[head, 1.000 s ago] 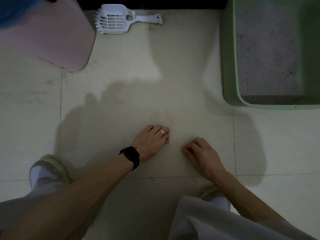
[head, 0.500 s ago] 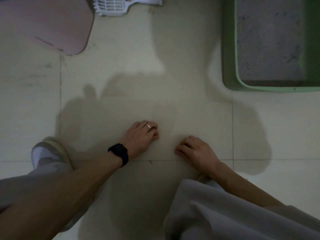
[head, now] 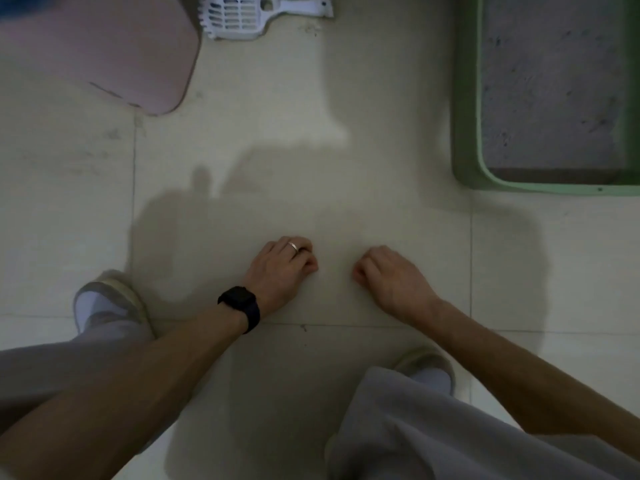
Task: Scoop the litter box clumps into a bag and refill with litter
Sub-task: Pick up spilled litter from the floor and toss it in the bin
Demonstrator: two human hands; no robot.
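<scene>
Litter box (head: 465,98) untouched as before; left hand (head: 280,268) and right hand (head: 391,278) now tighter, empty fists.

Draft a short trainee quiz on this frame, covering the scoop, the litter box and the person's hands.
1. True or false: the left hand grips the white scoop.
2. Multiple choice: the green litter box is at the view's A) upper left, B) upper right, C) bottom centre.
3. Fill in: the black watch is worn on the ____ wrist.
Key: 1 false, the scoop lies untouched on the floor beside the pink container; 2 B; 3 left.
</scene>
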